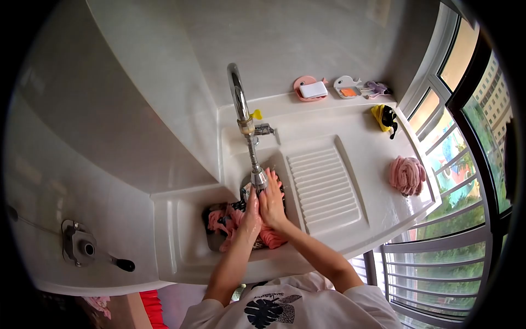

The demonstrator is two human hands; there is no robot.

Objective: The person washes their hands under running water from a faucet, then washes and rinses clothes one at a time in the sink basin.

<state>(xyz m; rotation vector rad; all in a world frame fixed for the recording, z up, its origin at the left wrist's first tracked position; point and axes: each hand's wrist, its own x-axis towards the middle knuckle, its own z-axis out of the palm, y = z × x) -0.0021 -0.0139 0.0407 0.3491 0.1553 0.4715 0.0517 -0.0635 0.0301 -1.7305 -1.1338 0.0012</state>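
Observation:
Both hands are under the spout of the chrome faucet (258, 178), inside the basin, and look wet. My left hand (252, 213) is turned palm inward, its fingers extended up beside the spout. Against it, palm toward palm, lies my right hand (272, 204), fingers stretched out and slightly apart. I see nothing held between them, though the gap is partly hidden. Below them in the basin lie wet clothes (223, 218), coral pink with black parts. My hands and forearms cover part of this heap.
Right of the basin is a ribbed washboard (323, 183). A rolled pink cloth (407, 176) and a yellow-and-black item (384, 118) lie on the counter. A pink soap dish (310, 90) and a white whale-shaped dish (347, 88) stand on the back ledge. A lever fixture (87, 248) is mounted left.

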